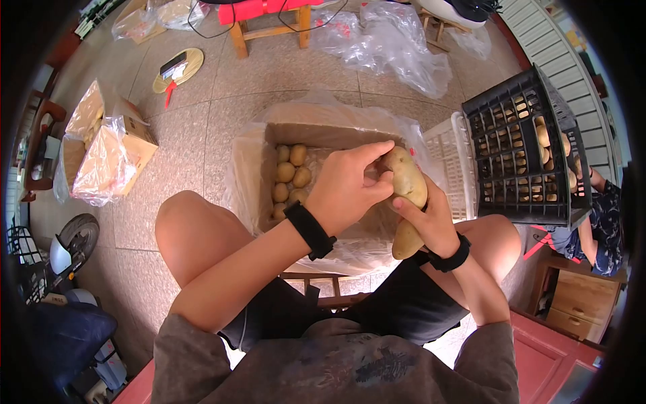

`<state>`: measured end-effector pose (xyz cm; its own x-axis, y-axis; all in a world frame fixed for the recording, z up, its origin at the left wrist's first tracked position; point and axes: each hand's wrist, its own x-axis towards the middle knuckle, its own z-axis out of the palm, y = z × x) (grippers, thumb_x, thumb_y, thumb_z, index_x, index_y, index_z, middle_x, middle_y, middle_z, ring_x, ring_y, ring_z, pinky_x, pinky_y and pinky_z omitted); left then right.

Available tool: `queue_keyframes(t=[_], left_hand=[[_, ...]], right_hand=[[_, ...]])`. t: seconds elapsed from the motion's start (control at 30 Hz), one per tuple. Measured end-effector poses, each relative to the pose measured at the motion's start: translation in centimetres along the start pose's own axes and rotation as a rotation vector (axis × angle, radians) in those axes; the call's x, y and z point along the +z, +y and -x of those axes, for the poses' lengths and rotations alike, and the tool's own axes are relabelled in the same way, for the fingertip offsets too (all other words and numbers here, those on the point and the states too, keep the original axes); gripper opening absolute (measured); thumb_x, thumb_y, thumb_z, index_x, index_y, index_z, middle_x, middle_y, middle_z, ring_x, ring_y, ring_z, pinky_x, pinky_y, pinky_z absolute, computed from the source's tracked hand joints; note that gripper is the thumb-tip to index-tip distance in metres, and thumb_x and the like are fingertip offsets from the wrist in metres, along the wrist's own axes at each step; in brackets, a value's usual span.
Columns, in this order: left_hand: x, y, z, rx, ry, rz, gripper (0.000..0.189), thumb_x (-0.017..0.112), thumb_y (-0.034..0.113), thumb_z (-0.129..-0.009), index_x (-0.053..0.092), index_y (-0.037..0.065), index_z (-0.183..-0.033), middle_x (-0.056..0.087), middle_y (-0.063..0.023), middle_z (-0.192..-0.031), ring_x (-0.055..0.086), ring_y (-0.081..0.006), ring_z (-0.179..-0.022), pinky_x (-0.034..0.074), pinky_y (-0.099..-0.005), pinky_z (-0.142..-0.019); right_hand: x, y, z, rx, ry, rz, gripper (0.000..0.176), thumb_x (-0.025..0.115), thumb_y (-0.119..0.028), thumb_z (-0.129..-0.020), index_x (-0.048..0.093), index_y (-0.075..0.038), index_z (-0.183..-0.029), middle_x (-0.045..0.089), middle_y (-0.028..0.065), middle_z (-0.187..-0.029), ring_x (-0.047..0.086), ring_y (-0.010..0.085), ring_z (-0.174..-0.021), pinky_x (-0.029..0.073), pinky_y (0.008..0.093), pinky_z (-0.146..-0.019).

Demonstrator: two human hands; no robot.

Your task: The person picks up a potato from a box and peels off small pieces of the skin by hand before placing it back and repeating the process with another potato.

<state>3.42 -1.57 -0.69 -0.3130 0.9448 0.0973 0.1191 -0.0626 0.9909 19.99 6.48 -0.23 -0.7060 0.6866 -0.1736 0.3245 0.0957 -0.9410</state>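
Two large pale potatoes, an upper one and a lower one, are at my right hand, whose fingers wrap round them. My left hand is beside the upper potato, with thumb and forefinger bent toward its left side; whatever lies between those fingertips is too small to make out. Beneath both hands stands an open cardboard box lined with clear plastic. Several round potatoes lie along its left side, and my left forearm and hand hide part of the inside.
A black crate of potatoes stands at the right, beside a white plastic basket. Another cardboard box is at the left. Near the crate sits another person in dark patterned clothes. Clear plastic sheeting lies on the floor ahead.
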Motion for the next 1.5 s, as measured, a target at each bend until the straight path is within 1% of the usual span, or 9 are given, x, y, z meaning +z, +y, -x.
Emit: queue_keyframes(t=[0.37,0.53,0.67,0.77,0.83,0.93,1.13,1.27,1.5], left_hand=[[0.5,-0.8,-0.1,-0.039,0.005,0.133,0.04,0.056,0.001,-0.086,0.052,0.0,-0.126,0.062,-0.0094,-0.106,0.056,-0.0067,-0.091,0.047,-0.0217,-0.08],[0.9,-1.0,-0.1,-0.021,0.02,0.143,0.04,0.053,0.0,-0.087,0.051,-0.001,-0.127,0.062,-0.0089,-0.107,0.056,-0.0071,-0.091,0.046,-0.0223,-0.083],[1.2,-0.9,0.1,-0.004,0.039,0.162,0.042,0.052,-0.002,-0.086,0.051,0.001,-0.128,0.062,-0.0112,-0.108,0.056,-0.0071,-0.091,0.047,-0.0229,-0.082],[1.0,-0.3,0.4,0.019,0.044,0.065,0.045,0.052,-0.003,-0.083,0.051,0.002,-0.128,0.063,-0.0138,-0.104,0.06,-0.0105,-0.086,0.049,-0.0241,-0.078],[1.1,-0.6,0.4,0.341,0.102,-0.328,0.05,0.055,-0.003,-0.078,0.051,0.002,-0.127,0.063,-0.0151,-0.096,0.063,-0.0178,-0.077,0.05,-0.0275,-0.071],[0.9,-0.6,0.3,0.42,0.053,-0.408,0.053,0.057,-0.003,-0.072,0.052,0.002,-0.125,0.062,-0.0149,-0.089,0.061,-0.0259,-0.071,0.05,-0.0321,-0.065],[0.9,-1.0,-0.2,0.541,0.1,-0.461,0.051,0.058,-0.002,-0.071,0.053,0.003,-0.121,0.062,-0.0152,-0.083,0.061,-0.0296,-0.068,0.049,-0.036,-0.063],[0.5,-0.3,-0.1,0.435,0.049,-0.47,0.051,0.058,-0.002,-0.071,0.052,0.003,-0.121,0.062,-0.016,-0.082,0.061,-0.0302,-0.069,0.049,-0.0363,-0.064],[-0.2,0.2,-0.4,0.206,0.041,-0.284,0.027,0.056,0.001,-0.081,0.053,0.004,-0.107,0.065,-0.0162,-0.09,0.065,-0.028,-0.077,0.053,-0.034,-0.068]], right_hand=[[0.6,0.1,0.1,-0.042,0.102,0.073,0.042,0.072,-0.022,-0.078,0.055,0.004,-0.107,0.064,0.0126,-0.087,0.061,0.0166,-0.078,0.048,0.0305,-0.071],[0.3,0.0,-0.1,-0.235,0.175,0.444,0.045,0.076,-0.026,-0.071,0.056,0.003,-0.098,0.063,0.0192,-0.073,0.064,0.0319,-0.066,0.05,0.0358,-0.06],[-0.1,-0.5,-0.1,-0.248,0.176,0.577,0.045,0.077,-0.027,-0.07,0.055,0.003,-0.095,0.062,0.02,-0.069,0.063,0.036,-0.064,0.05,0.0375,-0.058],[0.1,-0.5,0.0,-0.263,0.184,0.576,0.045,0.077,-0.027,-0.07,0.053,0.002,-0.095,0.062,0.0198,-0.072,0.064,0.0358,-0.065,0.05,0.0378,-0.058],[0.4,-0.1,0.0,-0.28,0.143,0.439,0.045,0.077,-0.026,-0.07,0.053,0.001,-0.096,0.063,0.0202,-0.075,0.063,0.0356,-0.067,0.05,0.0373,-0.059],[0.6,0.6,-0.1,-0.271,0.088,0.347,0.045,0.076,-0.024,-0.07,0.053,0.002,-0.099,0.063,0.0195,-0.078,0.064,0.0322,-0.07,0.05,0.0358,-0.063],[0.6,0.6,-0.1,-0.202,0.01,0.213,0.049,0.074,-0.02,-0.072,0.052,0.003,-0.11,0.065,0.0153,-0.084,0.065,0.0228,-0.076,0.05,0.0327,-0.069],[0.3,1.1,0.0,-0.158,-0.009,0.165,0.051,0.074,-0.02,-0.074,0.051,0.003,-0.114,0.065,0.0136,-0.089,0.064,0.0203,-0.079,0.05,0.0317,-0.073],[-0.1,0.8,0.2,-0.01,-0.122,-0.094,0.048,0.07,-0.02,-0.081,0.05,0.002,-0.119,0.062,0.0075,-0.099,0.058,0.0132,-0.087,0.047,0.0277,-0.078]])
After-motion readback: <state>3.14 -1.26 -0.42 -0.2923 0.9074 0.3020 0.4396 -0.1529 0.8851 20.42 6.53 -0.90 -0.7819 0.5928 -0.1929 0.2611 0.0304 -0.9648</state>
